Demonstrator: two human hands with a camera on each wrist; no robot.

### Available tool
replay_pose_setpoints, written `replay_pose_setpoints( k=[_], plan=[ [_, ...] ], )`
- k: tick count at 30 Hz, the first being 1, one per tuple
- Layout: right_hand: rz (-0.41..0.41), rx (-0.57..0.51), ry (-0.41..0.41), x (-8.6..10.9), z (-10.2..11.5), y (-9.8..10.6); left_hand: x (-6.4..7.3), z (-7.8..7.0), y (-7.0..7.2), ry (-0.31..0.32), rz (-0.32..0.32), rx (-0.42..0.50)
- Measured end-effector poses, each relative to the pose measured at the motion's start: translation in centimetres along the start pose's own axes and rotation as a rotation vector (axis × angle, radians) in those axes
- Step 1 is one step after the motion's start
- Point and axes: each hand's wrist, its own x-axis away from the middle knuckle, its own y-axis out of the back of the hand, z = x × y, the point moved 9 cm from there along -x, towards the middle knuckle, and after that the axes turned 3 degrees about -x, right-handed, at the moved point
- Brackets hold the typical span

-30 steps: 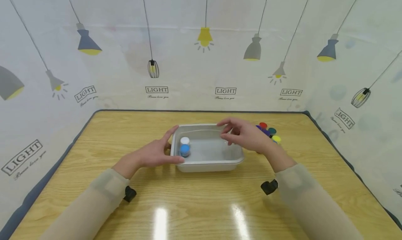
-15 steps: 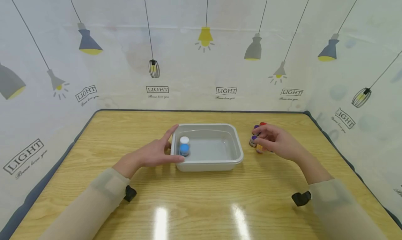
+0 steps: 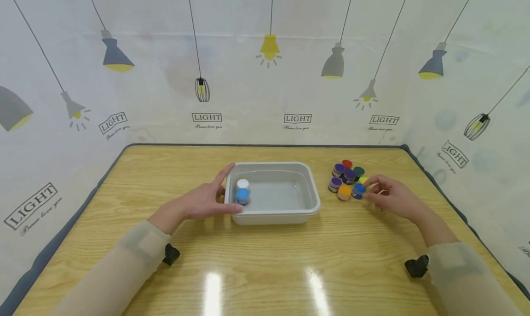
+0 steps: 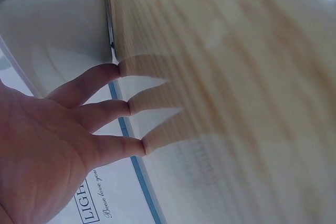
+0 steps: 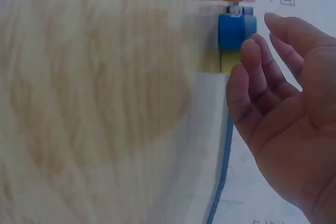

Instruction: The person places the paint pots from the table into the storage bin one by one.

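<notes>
A grey plastic tray (image 3: 273,219) stands on the wooden table, with a white-lidded jar (image 3: 242,184) and a light-blue-lidded jar (image 3: 242,196) at its left end. My left hand (image 3: 198,202) spans that end, thumb on the near rim and index finger at the far corner. In the left wrist view its other fingers (image 4: 113,109) are straight, tips at the tabletop. Loosely bent, my right hand (image 3: 396,198) is at the right side of a small blue jar (image 3: 358,191). The right wrist view shows the fingertips overlapping this jar (image 5: 234,31); contact is unclear.
Close around the blue jar stand several more jars: an orange one (image 3: 344,192), purple-lidded ones such as the nearest (image 3: 335,184), a green (image 3: 359,172), a red (image 3: 347,164) and a partly hidden yellow (image 3: 363,180). A lamp-patterned sheet (image 3: 248,90) walls the table's back and sides.
My right hand has moved from above the tray's right end, rightward past the purple-lidded jars, to the blue jar. My left hand and the tray have stayed in place.
</notes>
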Motion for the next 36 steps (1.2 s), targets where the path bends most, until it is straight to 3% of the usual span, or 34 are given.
replay_pose_setpoints(
  k=[8, 14, 27, 36],
  plan=[
    [0.067, -0.048, -0.038, -0.8, -2.1, -0.6, -0.1, 0.2, -0.1, 0.000, 0.003, 0.006],
    [0.087, 0.028, 0.001, -1.0, -1.9, -1.0, 0.0, 0.1, 0.0, 0.001, 0.000, -0.001],
    [0.085, 0.079, 0.032, -0.9, -1.6, -1.3, -0.1, 0.3, 0.0, -0.001, 0.001, 0.001],
    [0.093, 0.118, -0.005, -0.9, -2.2, -1.3, -0.1, 0.2, -0.1, 0.002, 0.005, -0.002]
  ],
)
